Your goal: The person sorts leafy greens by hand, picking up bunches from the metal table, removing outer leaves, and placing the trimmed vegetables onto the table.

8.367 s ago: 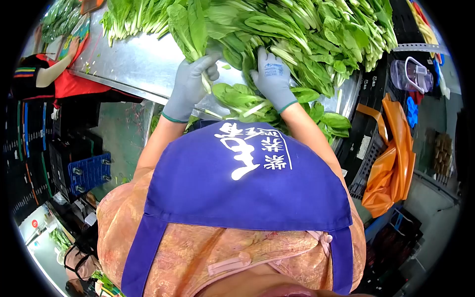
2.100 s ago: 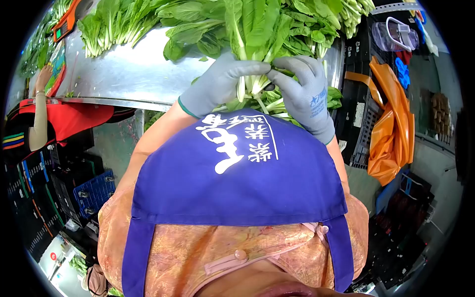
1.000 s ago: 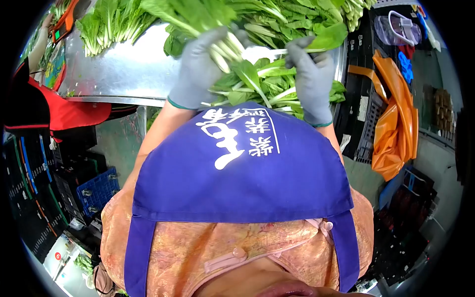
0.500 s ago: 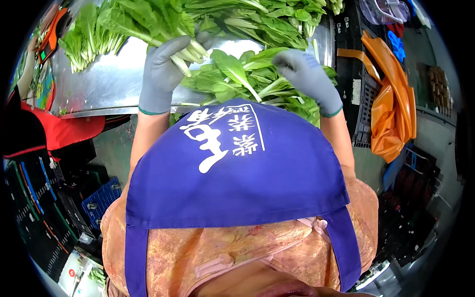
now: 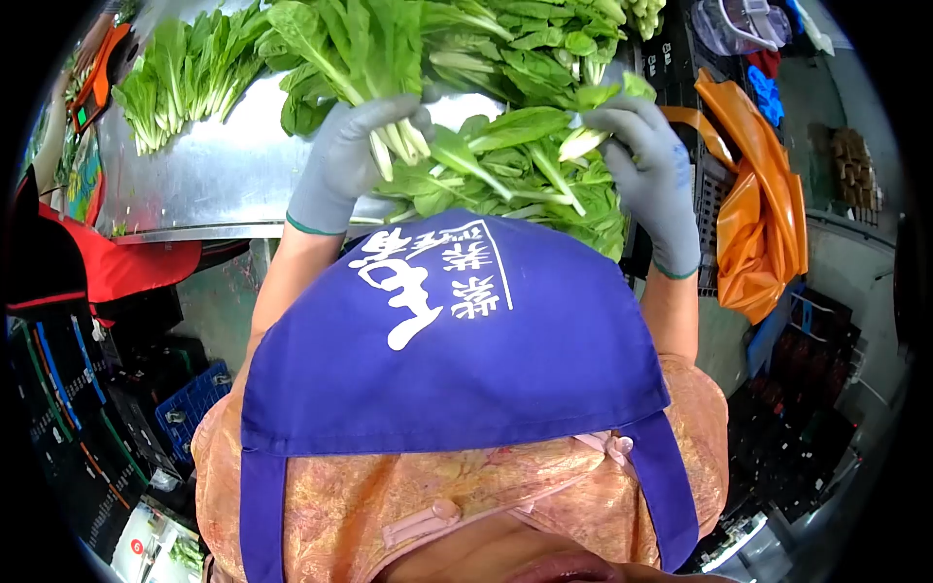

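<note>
My left hand (image 5: 340,151), in a grey glove, is closed round a bunch of leafy greens (image 5: 364,58). The white stem ends stick out below the fingers, with the leaves pointing away from me. My right hand (image 5: 651,160), gloved too, pinches a small leafy green (image 5: 581,144) by its pale stem; some of its leaf shows above the fingers. Between and below both hands lies a loose pile of greens (image 5: 505,165) at the near edge of the metal table (image 5: 262,185). Part of this pile is hidden by the blue apron.
More greens (image 5: 525,49) are heaped at the back of the table, and a sorted bunch (image 5: 190,83) lies at the left. Black crates (image 5: 714,204) and an orange plastic sheet (image 5: 763,214) stand at the right. Another person's arm (image 5: 92,44) shows at far left.
My right hand has lifted away from the pile and moved right, now with a leafy green in its fingers. My left hand has shifted slightly right with its bunch.
</note>
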Demonstrator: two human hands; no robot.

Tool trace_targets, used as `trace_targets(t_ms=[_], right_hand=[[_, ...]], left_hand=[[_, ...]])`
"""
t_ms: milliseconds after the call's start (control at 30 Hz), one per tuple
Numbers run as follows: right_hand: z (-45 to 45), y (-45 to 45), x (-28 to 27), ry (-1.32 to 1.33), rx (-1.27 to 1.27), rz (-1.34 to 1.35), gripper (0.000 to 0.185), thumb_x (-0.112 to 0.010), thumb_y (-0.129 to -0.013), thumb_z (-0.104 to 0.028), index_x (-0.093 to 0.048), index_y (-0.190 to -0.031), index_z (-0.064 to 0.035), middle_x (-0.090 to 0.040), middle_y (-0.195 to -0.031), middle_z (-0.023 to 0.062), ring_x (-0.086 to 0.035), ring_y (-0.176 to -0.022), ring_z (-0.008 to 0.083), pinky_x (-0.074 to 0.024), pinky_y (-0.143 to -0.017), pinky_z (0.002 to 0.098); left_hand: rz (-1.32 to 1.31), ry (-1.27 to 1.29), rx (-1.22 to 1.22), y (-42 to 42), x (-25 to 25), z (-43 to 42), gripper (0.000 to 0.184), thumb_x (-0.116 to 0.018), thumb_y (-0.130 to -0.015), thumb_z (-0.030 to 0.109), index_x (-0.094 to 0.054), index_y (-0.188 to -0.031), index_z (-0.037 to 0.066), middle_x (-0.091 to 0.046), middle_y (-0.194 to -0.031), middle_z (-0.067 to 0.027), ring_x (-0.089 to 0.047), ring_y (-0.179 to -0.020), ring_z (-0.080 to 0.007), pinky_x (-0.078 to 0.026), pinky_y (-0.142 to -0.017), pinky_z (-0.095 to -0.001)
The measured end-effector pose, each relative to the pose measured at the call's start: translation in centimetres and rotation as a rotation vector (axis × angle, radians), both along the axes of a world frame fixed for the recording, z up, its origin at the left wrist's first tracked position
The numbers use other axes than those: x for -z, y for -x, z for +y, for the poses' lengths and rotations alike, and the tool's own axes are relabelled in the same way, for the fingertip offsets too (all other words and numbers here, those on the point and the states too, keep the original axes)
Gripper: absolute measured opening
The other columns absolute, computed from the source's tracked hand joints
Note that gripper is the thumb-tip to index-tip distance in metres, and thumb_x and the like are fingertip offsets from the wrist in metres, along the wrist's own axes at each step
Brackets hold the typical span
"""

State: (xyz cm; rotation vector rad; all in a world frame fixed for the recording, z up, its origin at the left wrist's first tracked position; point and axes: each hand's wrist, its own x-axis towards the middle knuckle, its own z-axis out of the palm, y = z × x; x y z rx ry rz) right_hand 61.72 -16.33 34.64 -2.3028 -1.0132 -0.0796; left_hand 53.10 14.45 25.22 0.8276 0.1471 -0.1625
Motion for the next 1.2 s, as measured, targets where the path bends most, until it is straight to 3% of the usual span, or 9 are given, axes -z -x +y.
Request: trace_targets(t_ms=[300, 433, 600, 733, 767, 900, 967, 1033, 1200], right_hand=[[7.6, -1.5, -0.4, -0.044, -0.226, -0.652, 0.015, -0.066, -0.074, -0.008, -0.068, -0.089, -0.0118, -0.066, -0.098, 0.0045, -0.064, -0.082, 0.0221, -0.0498, -0.066, 0.0345], [9.0, -0.7, 0.1, -0.053, -0.263, -0.473, 0.019, -0.068, -0.076, -0.007, -0.066, -0.095, -0.0087, -0.065, -0.108, 0.0103, -0.064, -0.092, 0.0288, -0.0511, -0.075, 0.0365], [9.7, -0.1, 0.8, -0.300, -0.310, -0.149, 0.028, -0.073, -0.079, -0.003, -0.062, -0.105, -0.0022, -0.058, -0.127, 0.0172, -0.064, -0.101, 0.0292, -0.0537, -0.076, 0.0328], [10.1, 0.5, 3.7, -0.215, -0.284, -0.236, 0.027, -0.074, -0.078, -0.010, -0.064, -0.102, -0.0068, -0.064, -0.098, 0.0127, -0.064, -0.086, 0.0311, -0.0506, -0.074, 0.0411], [10.5, 1.1, 4.3, -0.235, -0.249, -0.140, 0.021, -0.071, -0.080, -0.006, -0.064, -0.099, -0.0061, -0.064, -0.089, 0.0116, -0.063, -0.078, 0.0308, -0.0493, -0.068, 0.0406], [11.2, 2.8, 4.8, -0.319, -0.186, 0.257, 0.013, -0.065, -0.084, -0.004, -0.063, -0.096, -0.0042, -0.061, -0.085, 0.0131, -0.061, -0.074, 0.0332, -0.0468, -0.064, 0.0392], [10.9, 2.7, 7.6, -0.226, -0.377, 0.137, 0.014, -0.067, -0.084, -0.010, -0.064, -0.097, -0.0052, -0.062, -0.091, 0.0129, -0.062, -0.084, 0.0336, -0.0484, -0.068, 0.0384], [11.0, 2.7, 7.8, -0.119, -0.471, -0.056, 0.030, -0.070, -0.082, -0.015, -0.064, -0.109, -0.0049, -0.063, -0.105, 0.0132, -0.062, -0.094, 0.0303, -0.0509, -0.079, 0.0361], [11.8, 0.5, 4.6, -0.647, -0.118, 0.776, 0.043, -0.070, -0.086, -0.016, -0.058, -0.122, 0.0035, -0.063, -0.108, 0.0070, -0.058, -0.091, 0.0102, -0.0502, -0.081, 0.0267]], left_hand=[[-0.170, -0.049, 0.087, -0.1, -5.3, -3.7, 0.033, -0.067, -0.091, 0.008, -0.060, -0.122, -0.002, -0.067, -0.112, -0.0125, -0.069, -0.091, -0.0219, -0.057, -0.084, -0.0352], [-0.251, -0.355, -0.099, 0.2, -5.4, -3.9, 0.037, -0.074, -0.083, 0.009, -0.066, -0.118, -0.001, -0.070, -0.106, -0.0064, -0.063, -0.097, -0.0130, -0.048, -0.088, -0.0291], [-0.164, -0.250, -0.175, 0.4, -4.4, -2.9, 0.033, -0.074, -0.083, 0.011, -0.069, -0.113, -0.001, -0.072, -0.100, -0.0066, -0.064, -0.091, -0.0138, -0.050, -0.086, -0.0292], [-0.164, -0.251, -0.259, 0.2, -3.1, -2.0, 0.029, -0.072, -0.087, 0.014, -0.071, -0.110, -0.001, -0.074, -0.097, -0.0091, -0.067, -0.093, -0.0137, -0.052, -0.084, -0.0281], [-0.371, -0.577, -0.408, 0.0, -2.5, -2.1, 0.025, -0.070, -0.088, 0.015, -0.072, -0.106, -0.002, -0.073, -0.097, -0.0093, -0.068, -0.089, -0.0133, -0.053, -0.080, -0.0275], [-0.496, -0.874, -0.472, 0.1, -2.2, -0.8, 0.023, -0.070, -0.087, 0.012, -0.073, -0.104, -0.003, -0.073, -0.099, -0.0091, -0.069, -0.085, -0.0133, -0.055, -0.076, -0.0272], [-0.572, -1.072, -0.473, 0.2, -2.0, 0.2, 0.024, -0.071, -0.086, 0.008, -0.072, -0.106, -0.004, -0.073, -0.100, -0.0090, -0.069, -0.084, -0.0137, -0.055, -0.075, -0.0275], [-0.286, -0.728, -0.491, 0.0, -3.9, 0.7, 0.027, -0.073, -0.084, 0.007, -0.070, -0.109, -0.002, -0.072, -0.098, -0.0082, -0.068, -0.082, -0.0137, -0.055, -0.074, -0.0274], [-0.260, -0.621, -0.432, 0.3, -4.2, -1.1, 0.038, -0.078, -0.080, 0.011, -0.064, -0.113, 0.000, -0.070, -0.102, -0.0068, -0.065, -0.086, -0.0142, -0.053, -0.075, -0.0288]])
